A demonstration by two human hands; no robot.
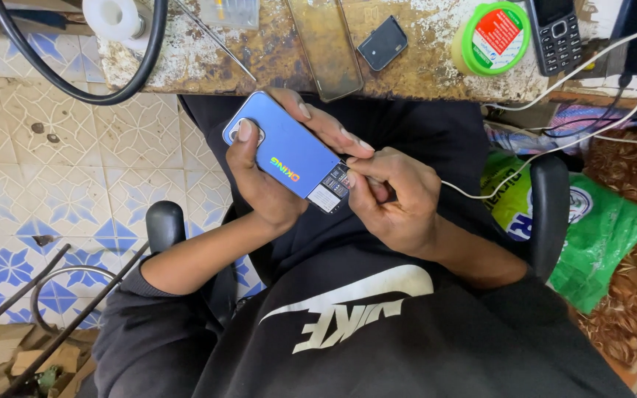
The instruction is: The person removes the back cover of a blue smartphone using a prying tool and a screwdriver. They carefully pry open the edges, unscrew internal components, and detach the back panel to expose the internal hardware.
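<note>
Worn workbench point(436, 81) up top, tiled floor at the side. Left hand point(263, 180) wraps round blue phone point(289, 151), thumb on its back; right hand point(396, 203) w/ fingertips pinched at phone's lower end.

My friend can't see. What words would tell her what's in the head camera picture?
Seen from above, a seated person's left hand holds a blue phone back side up over their lap, while the right hand pinches at its lower end, where a white cable runs off. Beyond is a worn workbench with a black keypad phone and a green-rimmed tub.
</note>
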